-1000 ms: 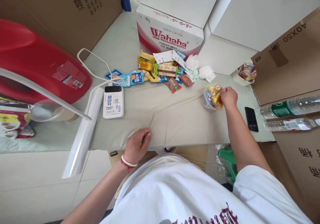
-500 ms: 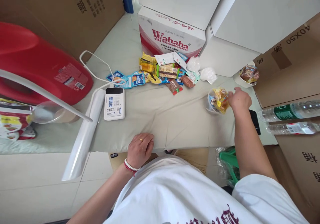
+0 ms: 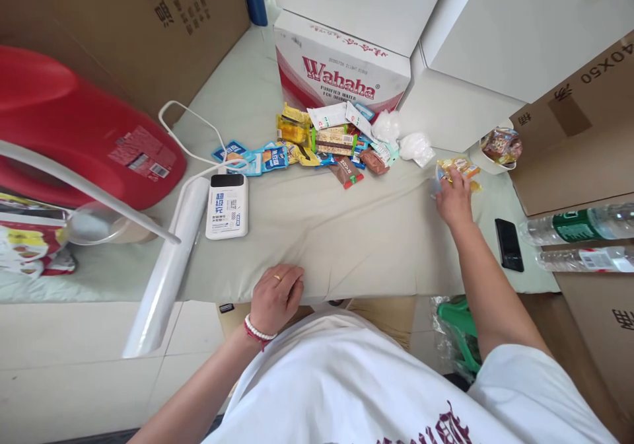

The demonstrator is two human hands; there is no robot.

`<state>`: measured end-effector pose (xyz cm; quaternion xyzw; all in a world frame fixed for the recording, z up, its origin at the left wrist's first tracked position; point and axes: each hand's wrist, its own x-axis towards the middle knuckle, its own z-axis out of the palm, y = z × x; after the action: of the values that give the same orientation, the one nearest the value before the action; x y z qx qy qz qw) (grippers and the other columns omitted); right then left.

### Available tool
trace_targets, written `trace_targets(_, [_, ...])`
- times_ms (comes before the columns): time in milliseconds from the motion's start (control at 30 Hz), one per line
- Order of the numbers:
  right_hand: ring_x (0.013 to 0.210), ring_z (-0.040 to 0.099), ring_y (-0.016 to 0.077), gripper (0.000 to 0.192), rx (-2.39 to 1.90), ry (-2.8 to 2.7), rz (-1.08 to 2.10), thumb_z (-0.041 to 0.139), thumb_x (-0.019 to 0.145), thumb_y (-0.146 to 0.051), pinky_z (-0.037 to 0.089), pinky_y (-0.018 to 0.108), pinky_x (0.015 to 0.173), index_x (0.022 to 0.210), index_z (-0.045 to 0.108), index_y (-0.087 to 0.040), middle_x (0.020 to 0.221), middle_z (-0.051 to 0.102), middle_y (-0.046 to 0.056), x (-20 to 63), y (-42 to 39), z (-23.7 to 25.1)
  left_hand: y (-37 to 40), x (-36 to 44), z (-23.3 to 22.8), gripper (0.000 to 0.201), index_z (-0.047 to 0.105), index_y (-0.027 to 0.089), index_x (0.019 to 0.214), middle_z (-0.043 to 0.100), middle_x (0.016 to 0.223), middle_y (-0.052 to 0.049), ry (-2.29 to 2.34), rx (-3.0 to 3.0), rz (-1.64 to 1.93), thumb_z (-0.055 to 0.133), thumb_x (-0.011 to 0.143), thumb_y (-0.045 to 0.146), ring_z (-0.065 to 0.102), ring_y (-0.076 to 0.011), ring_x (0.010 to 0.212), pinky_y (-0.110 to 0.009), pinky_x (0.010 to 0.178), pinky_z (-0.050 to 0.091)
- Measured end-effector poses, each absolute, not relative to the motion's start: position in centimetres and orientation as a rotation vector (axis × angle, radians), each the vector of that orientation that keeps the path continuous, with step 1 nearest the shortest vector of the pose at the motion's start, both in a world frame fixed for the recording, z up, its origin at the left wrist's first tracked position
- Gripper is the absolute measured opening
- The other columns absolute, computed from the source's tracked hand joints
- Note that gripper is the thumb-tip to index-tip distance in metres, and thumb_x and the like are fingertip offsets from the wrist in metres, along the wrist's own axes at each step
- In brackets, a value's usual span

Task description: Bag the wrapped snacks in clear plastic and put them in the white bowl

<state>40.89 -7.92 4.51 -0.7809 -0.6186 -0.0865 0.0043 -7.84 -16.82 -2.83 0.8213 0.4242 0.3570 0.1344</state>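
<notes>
The right hand reaches across the green cloth, its fingers laid over a small cup of yellow snack packets; whether they clamp it cannot be told. The cup sits beyond the fingertips, near a white bowl. The left hand rests loosely curled on the cloth's edge.

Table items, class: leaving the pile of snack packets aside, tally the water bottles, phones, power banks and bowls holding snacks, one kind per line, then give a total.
Water bottles: 2, one green-labelled, one white-labelled
Phones: 1, black phone
Power banks: 1, white power bank
Bowls holding snacks: 2, one white bowl, one under the right hand
Total: 6
</notes>
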Motion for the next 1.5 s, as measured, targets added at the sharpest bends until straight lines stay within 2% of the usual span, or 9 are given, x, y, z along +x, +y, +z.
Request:
trace_targets(133, [0.148, 0.026, 0.0412, 0.044, -2.473, -1.851, -0.352, 0.055, 0.095, -0.035, 0.031, 0.062, 0.114, 0.136, 0.063, -0.018, 0.165, 0.033, 0.018, 41.7, -4.3, 7.1, -16.9, -7.9, -2.9, 0.018, 0.067, 0.023, 0.097, 0.076, 0.087, -0.006, 1.205, 2.353, 1.036, 0.053, 0.092, 0.013, 0.071, -0.0213, 0.081, -0.036, 0.077, 0.056])
trace_targets(267, [0.133, 0.037, 0.0361, 0.037, -2.357, -1.821, -0.466, 0.042, 0.102, -0.031, 0.039, 0.050, 0.105, 0.123, 0.069, -0.018, 0.141, 0.052, 0.021, 39.0, -0.5, 8.9, -17.0, -8.0, -2.7, 0.021, 0.066, 0.022, 0.100, 0.075, 0.088, -0.007, 1.149, 2.324, 1.096, 0.053, 0.090, 0.009, 0.072, -0.0215, 0.084, -0.036, 0.078, 0.057])
trace_targets(467, [0.131, 0.039, 0.0338, 0.030, -2.395, -2.060, -0.240, 0.051, 0.099, -0.017, 0.041, 0.046, 0.099, 0.123, 0.066, -0.010, 0.137, 0.055, 0.024, 37.0, 6.0, 7.1, -17.1, -7.8, -2.7, 0.024, 0.065, 0.022, 0.102, 0.074, 0.086, -0.006, 1.153, 2.316, 1.126, 0.052, 0.089, 0.006, 0.071, -0.0212, 0.083, -0.035, 0.076, 0.057])
trace_targets(667, [0.107, 0.058, 0.0248, 0.019, -2.559, -1.742, 0.000, 0.057, 0.094, -0.015, 0.044, 0.037, 0.092, 0.104, 0.072, -0.009, 0.102, 0.070, 0.016, 38.2, 8.3, 6.9, -17.2, -8.0, -2.5, 0.023, 0.067, 0.022, 0.100, 0.075, 0.086, -0.006, 1.152, 2.243, 1.140, 0.052, 0.090, 0.007, 0.072, -0.0204, 0.084, -0.035, 0.077, 0.057])
trace_targets(800, [0.074, 0.056, 0.0148, 0.004, -2.110, -1.254, 0.467, 0.064, 0.088, -0.022, 0.047, 0.030, 0.073, 0.090, 0.065, -0.018, 0.085, 0.065, 0.004, 36.4, 4.5, 8.8, -17.0, -8.0, -1.4, 0.017, 0.067, 0.022, 0.100, 0.073, 0.088, -0.006, 1.173, 1.971, 1.117, 0.053, 0.096, 0.014, 0.071, -0.0194, 0.085, -0.034, 0.077, 0.058])
trace_targets(1000, [0.071, 0.057, 0.0155, 0.027, -1.390, -0.835, 1.188, 0.080, 0.075, -0.040, 0.047, 0.028, 0.061, 0.092, 0.066, -0.024, 0.084, 0.064, 0.001, 28.9, -7.8, 8.4, -15.4, -3.9, 1.5, 0.019, 0.071, 0.023, 0.097, 0.069, 0.095, -0.008, 1.114, 1.671, 1.060, 0.054, 0.101, 0.031, 0.067, -0.0193, 0.090, -0.036, 0.080, 0.059])
trace_targets(1133, [0.072, 0.060, 0.0167, 0.029, -1.209, -0.567, 1.368, 0.083, 0.073, -0.039, 0.049, 0.029, 0.058, 0.094, 0.072, -0.024, 0.090, 0.070, 0.004, 24.2, -14.2, 5.4, -14.5, 0.2, 2.4, 0.023, 0.070, 0.022, 0.109, 0.067, 0.104, -0.009, 1.115, 1.722, 1.164, 0.061, 0.098, 0.041, 0.063, -0.0184, 0.088, -0.032, 0.073, 0.056])
trace_targets(1233, [0.067, 0.056, 0.0135, 0.028, -1.141, -0.420, 1.474, 0.086, 0.072, -0.035, 0.043, 0.025, 0.052, 0.094, 0.073, -0.023, 0.087, 0.070, 0.002, 21.9, -16.7, 3.9, -14.1, 2.1, 2.2, 0.034, 0.072, 0.022, 0.112, 0.067, 0.111, -0.012, 1.043, 1.974, 1.100, 0.068, 0.093, 0.049, 0.063, -0.0235, 0.100, -0.040, 0.087, 0.054])
trace_targets(1500, [0.077, 0.057, 0.0148, 0.035, -1.164, -0.446, 1.569, 0.087, 0.076, -0.051, 0.049, 0.026, 0.060, 0.095, 0.073, -0.025, 0.090, 0.067, 0.001, 19.6, -18.5, 3.3, -14.1, 2.9, 1.0, 0.024, 0.074, 0.023, 0.096, 0.071, 0.090, -0.007, 1.021, 1.967, 0.921, 0.052, 0.102, 0.031, 0.064, -0.0219, 0.091, -0.038, 0.085, 0.052])
